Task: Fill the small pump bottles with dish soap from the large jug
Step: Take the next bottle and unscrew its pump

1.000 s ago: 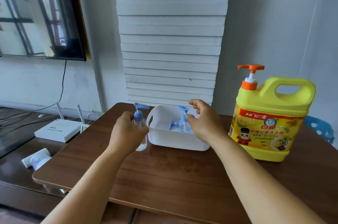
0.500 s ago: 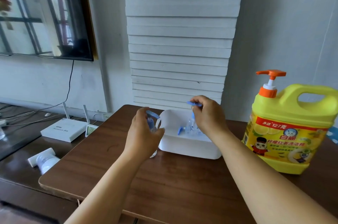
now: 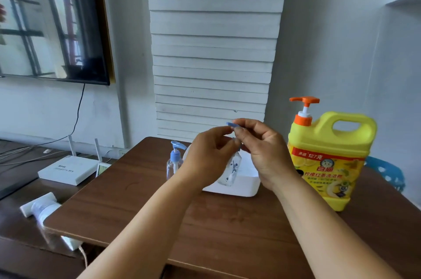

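Observation:
A clear small pump bottle with a blue pump hangs in the air above the white tub. My left hand grips its upper body and my right hand pinches its blue pump head. A second small pump bottle with a blue pump stands upright on the brown table, just left of the tub, with neither hand on it. The large yellow dish soap jug with an orange pump stands at the right of the table, apart from both hands.
A white router and a small display lie on the lower dark surface at the left. A white tube lies near the table's left front corner. A blue plastic stool shows behind the jug. Stacked white boards lean on the wall.
My left hand set the first bottle down beside the tub and moved right. My right hand lifted another bottle out of the tub; both hands now hold it.

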`<control>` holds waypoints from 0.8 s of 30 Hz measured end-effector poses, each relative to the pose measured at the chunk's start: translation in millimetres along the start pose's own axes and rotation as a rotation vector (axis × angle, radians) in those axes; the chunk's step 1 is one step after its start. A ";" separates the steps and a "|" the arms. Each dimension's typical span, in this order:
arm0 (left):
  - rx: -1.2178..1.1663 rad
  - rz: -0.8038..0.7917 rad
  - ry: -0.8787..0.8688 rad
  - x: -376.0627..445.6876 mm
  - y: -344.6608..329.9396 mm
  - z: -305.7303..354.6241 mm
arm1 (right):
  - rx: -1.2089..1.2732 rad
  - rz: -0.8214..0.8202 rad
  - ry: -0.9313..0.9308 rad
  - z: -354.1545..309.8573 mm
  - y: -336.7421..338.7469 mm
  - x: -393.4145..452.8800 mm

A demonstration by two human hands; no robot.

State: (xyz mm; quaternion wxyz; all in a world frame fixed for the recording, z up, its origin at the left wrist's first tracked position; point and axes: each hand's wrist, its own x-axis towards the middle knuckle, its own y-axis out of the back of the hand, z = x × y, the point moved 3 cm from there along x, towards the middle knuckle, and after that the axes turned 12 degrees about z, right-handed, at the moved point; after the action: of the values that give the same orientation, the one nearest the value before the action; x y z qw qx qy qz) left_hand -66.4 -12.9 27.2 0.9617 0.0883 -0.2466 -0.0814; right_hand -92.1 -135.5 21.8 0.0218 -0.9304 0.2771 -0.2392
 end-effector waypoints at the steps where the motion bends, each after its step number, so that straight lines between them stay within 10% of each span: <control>1: -0.025 0.005 0.018 -1.5 -2.2 -1.1 | -0.006 -0.012 -0.065 2.3 5.9 -3.8; 6: -0.299 -0.020 0.166 -4.2 -10.7 -9.7 | -0.025 -0.264 -0.284 9.7 19.7 -26.3; 24: -0.239 -0.130 0.259 -0.3 -29.4 -25.7 | -0.129 0.028 -0.210 31.3 36.6 -34.5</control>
State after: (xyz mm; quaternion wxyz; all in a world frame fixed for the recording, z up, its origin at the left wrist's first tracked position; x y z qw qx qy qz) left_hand -57.4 -38.0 -1.3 0.9817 -0.0010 -0.1031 -0.1601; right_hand -121.5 -151.2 -27.1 -0.0060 -0.9458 0.3009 -0.1217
